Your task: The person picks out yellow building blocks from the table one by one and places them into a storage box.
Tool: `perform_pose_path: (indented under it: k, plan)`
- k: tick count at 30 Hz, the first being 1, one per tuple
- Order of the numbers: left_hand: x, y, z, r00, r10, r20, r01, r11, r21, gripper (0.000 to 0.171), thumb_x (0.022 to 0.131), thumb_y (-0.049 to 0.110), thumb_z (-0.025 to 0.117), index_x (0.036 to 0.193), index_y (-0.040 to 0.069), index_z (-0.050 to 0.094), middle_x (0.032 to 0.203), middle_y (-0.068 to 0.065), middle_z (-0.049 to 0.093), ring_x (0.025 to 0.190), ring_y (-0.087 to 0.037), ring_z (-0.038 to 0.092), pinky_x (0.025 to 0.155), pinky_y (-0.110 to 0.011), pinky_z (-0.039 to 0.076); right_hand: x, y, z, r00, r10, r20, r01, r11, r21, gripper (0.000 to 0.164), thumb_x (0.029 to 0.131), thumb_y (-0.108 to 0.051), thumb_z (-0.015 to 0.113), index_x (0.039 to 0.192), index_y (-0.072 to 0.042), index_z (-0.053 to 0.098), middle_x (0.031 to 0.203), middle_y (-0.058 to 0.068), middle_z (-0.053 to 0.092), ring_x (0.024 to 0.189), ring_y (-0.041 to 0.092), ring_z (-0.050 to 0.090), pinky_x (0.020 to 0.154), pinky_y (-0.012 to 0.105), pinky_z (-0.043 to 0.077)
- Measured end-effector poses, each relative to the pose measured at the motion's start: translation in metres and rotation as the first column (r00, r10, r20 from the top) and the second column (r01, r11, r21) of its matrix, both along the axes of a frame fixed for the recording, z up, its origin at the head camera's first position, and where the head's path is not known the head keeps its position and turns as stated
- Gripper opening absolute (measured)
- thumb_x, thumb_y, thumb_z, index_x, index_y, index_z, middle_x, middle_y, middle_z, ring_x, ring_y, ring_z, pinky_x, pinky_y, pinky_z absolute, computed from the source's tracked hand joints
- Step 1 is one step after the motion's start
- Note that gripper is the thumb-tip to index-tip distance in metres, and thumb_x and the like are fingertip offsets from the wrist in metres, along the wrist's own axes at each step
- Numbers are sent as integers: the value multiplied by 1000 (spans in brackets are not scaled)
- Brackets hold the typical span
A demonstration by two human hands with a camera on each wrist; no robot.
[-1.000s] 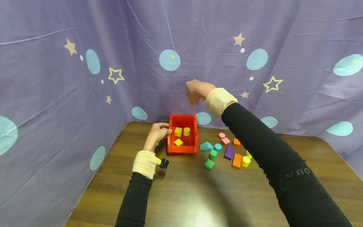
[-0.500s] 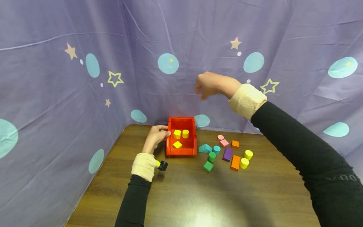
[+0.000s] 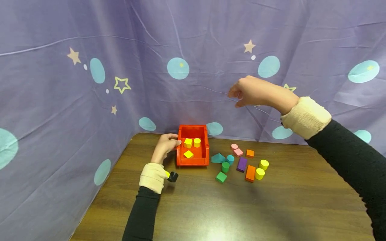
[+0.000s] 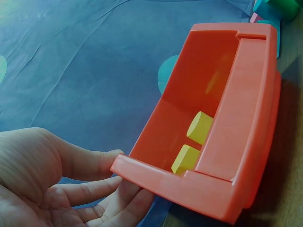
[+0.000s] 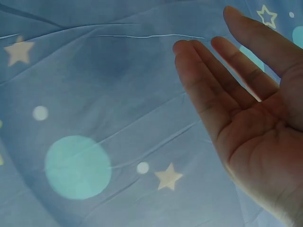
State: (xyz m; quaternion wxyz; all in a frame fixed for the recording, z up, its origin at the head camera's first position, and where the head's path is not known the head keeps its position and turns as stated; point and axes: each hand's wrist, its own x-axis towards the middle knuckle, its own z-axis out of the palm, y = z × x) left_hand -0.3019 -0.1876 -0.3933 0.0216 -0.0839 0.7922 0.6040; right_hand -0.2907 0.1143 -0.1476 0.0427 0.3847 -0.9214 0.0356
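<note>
A red open-front bin (image 3: 193, 162) stands on the table near the back curtain. Inside it lie a yellow cube (image 3: 188, 143), a yellow cylinder (image 3: 197, 142) and a yellow diamond-shaped block (image 3: 188, 154). My left hand (image 3: 164, 146) pinches the bin's left wall, thumb over the rim and fingers outside, as the left wrist view also shows. High above the table, to the right of the bin, my right hand (image 3: 254, 92) hangs in the air. Its palm (image 5: 270, 142) holds nothing in the right wrist view, and the fingers are loosely extended.
Right of the bin lie loose blocks: a teal wedge (image 3: 218, 158), a teal cylinder (image 3: 230, 160), green blocks (image 3: 221, 177), pink blocks (image 3: 238, 152), a purple block (image 3: 242, 165), orange blocks (image 3: 250, 173) and yellow cylinders (image 3: 260, 173). A purple curtain (image 3: 211, 100) hangs behind the table.
My right hand has moved rightward from above the bin to above the loose blocks, its fingers loosening. The left hand and the bin stay in place.
</note>
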Motion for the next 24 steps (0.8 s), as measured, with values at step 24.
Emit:
perform_pose_path:
  k: [24]
  plan:
    - [-2, -1, -2, 999, -17, 32, 17, 1000, 8, 42, 96, 5, 63, 137, -4, 59, 127, -26, 66, 106, -29, 68, 87, -33, 59, 43, 78, -54, 999, -42, 24, 44, 997, -56, 39, 81, -3, 82, 119, -5, 74, 116, 13, 74, 99, 31, 73, 78, 44, 61]
